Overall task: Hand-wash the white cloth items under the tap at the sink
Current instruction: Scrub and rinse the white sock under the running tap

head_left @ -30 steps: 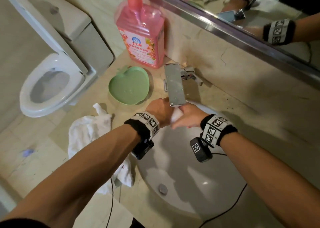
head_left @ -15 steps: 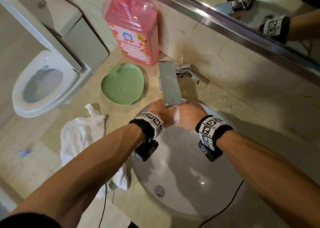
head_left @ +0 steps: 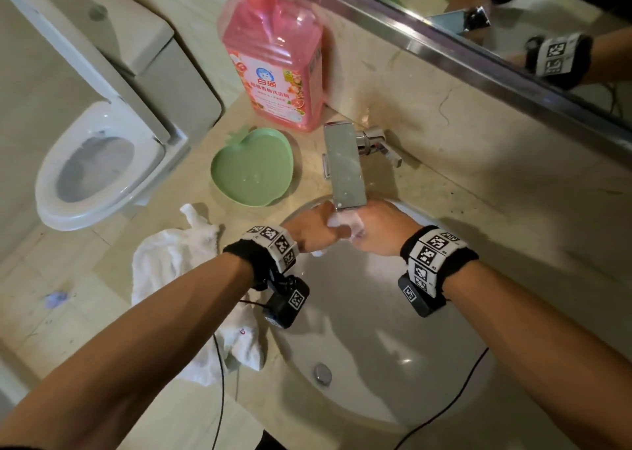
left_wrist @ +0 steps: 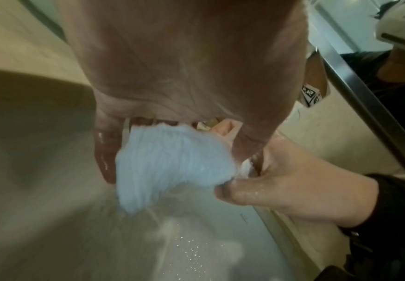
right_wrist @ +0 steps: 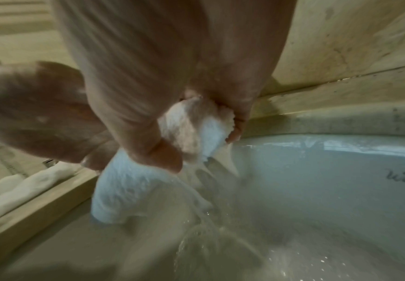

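Observation:
Both hands meet right under the flat chrome tap at the back of the white sink. My left hand and my right hand both grip one small wet white cloth. In the left wrist view the cloth hangs bunched from my curled left fingers, with my right thumb pinching its edge. The right wrist view shows the cloth squeezed in my right hand, and water streams from it into the basin. A second white cloth lies crumpled on the counter, left of the sink.
A green apple-shaped dish sits on the beige counter left of the tap, with a pink soap bottle behind it by the wall. An open toilet stands at far left. A mirror runs above. Camera cables trail over the sink's front rim.
My hands have moved up and back, closer under the tap spout, and stay together on the cloth. The view has shifted slightly; the cloth on the counter has not moved.

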